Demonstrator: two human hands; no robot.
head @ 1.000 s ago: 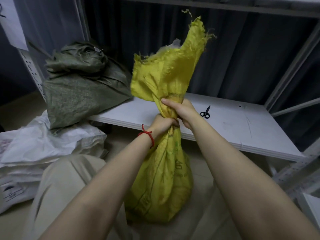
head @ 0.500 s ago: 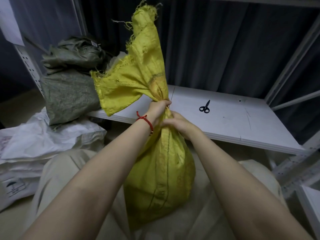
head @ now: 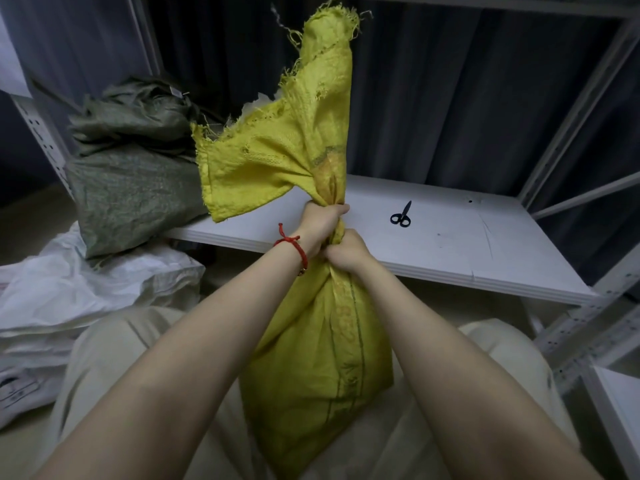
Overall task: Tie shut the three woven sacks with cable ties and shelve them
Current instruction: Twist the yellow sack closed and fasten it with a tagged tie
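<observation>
A filled yellow woven sack (head: 318, 358) stands upright between my knees, its frayed mouth fanning out above the gathered neck. My left hand (head: 320, 225), with a red string on the wrist, grips the neck from the left. Just below it my right hand (head: 348, 251) grips the same neck. A green woven sack (head: 135, 174) lies on the left end of the white shelf board (head: 485, 258). A white woven sack (head: 86, 292) lies on the floor at the left. No cable tie is visible.
Black scissors (head: 401, 214) lie on the shelf board right of the yellow sack. Grey shelf uprights (head: 575, 109) and a dark curtain stand behind. A lower white shelf corner (head: 620, 403) shows at the right edge.
The yellow sack's neck has been twisted, so the loose mouth swung from upright to fanning left. My left hand moved above my right hand on the neck.
</observation>
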